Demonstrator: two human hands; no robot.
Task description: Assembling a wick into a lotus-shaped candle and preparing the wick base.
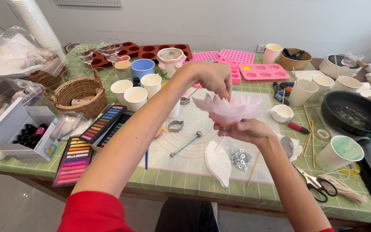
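Green checked cloth covers the table [237, 195], which is crowded nearly to every edge; the only open room is the pale mat [185, 159] at the middle of the near edge. At the left edge sit clear plastic bags [9, 56], a white open box [20, 131] of small dark bottles, and a woven basket [76, 92]. Three flat trays of coloured chalk sticks [89, 141] lie fanned beside the mat's left border. Behind them stand four white paper cups [136, 92], a blue cup [143, 67] and two stemmed glasses [96, 49], with brown moulds [164, 50] and pink moulds [263, 71] along the far edge. Above the mat, the left hand [213, 77] pinches a top petal of a pale pink flower [228, 109], fingers drawn narrow, while the right hand [245, 131] grips the flower from beneath, closed round its base. On the mat lie a ball-tipped tool [186, 144], a white leaf shape [218, 163] and a small bag of metal bits [239, 158]. Toward the right edge are scissors [316, 184], a cup [339, 152] with green inside, and a black pan [355, 114].
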